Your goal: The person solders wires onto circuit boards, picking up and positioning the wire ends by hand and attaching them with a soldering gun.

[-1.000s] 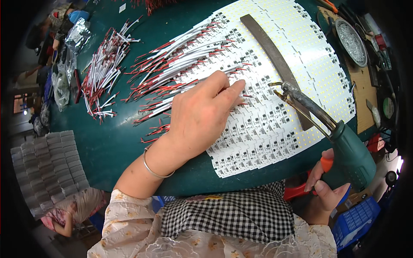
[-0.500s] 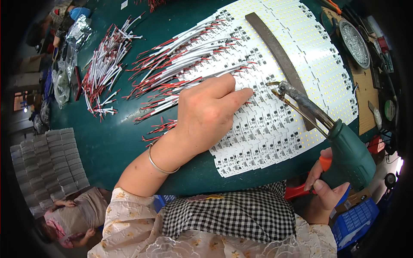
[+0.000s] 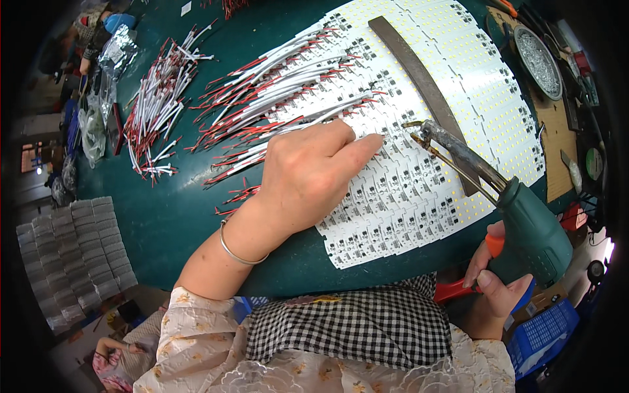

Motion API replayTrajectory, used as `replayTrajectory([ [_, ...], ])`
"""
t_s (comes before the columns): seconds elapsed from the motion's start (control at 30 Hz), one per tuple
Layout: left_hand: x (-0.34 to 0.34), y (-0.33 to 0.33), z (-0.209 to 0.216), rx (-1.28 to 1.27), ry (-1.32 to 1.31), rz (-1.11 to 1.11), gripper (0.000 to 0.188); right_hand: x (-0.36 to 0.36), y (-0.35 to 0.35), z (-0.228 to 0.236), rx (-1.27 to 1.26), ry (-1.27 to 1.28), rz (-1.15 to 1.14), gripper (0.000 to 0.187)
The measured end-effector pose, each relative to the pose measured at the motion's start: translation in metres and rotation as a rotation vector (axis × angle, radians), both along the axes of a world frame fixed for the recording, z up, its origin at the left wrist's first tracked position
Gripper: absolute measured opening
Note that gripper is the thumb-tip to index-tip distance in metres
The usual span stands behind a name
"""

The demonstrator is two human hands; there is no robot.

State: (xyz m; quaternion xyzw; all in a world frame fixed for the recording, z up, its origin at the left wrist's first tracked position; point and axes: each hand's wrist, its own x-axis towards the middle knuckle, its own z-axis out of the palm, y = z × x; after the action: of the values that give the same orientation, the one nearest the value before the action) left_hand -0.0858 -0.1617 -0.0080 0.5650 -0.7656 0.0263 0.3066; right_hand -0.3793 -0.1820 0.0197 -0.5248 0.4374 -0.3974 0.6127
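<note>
My left hand (image 3: 308,173) is closed in a pinch over the white circuit board panels (image 3: 400,216), its fingertips at a row of black components. Whatever it pinches is hidden. Red-and-white wires (image 3: 288,92) lie in rows across the panels beyond this hand, and some run out from under it to the left. My right hand (image 3: 496,281) is wrapped around the grip of a green soldering gun (image 3: 534,229) with an orange trigger. Its metal tip hangs over the panels, just right of my left fingertips and apart from them.
A dark curved bar (image 3: 419,85) lies across the panels. Loose wires (image 3: 157,105) are heaped at the left on the green table (image 3: 177,229). A metal bowl (image 3: 537,62) stands at the far right. Below right is a blue crate (image 3: 540,340); another person (image 3: 124,354) is at lower left.
My left hand has shifted slightly left, still pinched. The soldering gun's tip has moved a little left and up. The person at lower left has changed position.
</note>
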Motion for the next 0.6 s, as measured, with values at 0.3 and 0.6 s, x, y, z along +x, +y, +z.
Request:
replayTrajectory([
  [0.3, -0.0006, -0.0002, -0.0025, 0.031, 0.009, -0.002, 0.038, 0.0003, -0.0009, -0.0031, 0.004, -0.023, 0.028, 0.065],
  [0.6, -0.003, 0.0017, -0.0023, 0.054, -0.026, 0.023, 0.038, -0.0045, -0.0002, -0.0051, 0.078, 0.01, 0.086, 0.065],
])
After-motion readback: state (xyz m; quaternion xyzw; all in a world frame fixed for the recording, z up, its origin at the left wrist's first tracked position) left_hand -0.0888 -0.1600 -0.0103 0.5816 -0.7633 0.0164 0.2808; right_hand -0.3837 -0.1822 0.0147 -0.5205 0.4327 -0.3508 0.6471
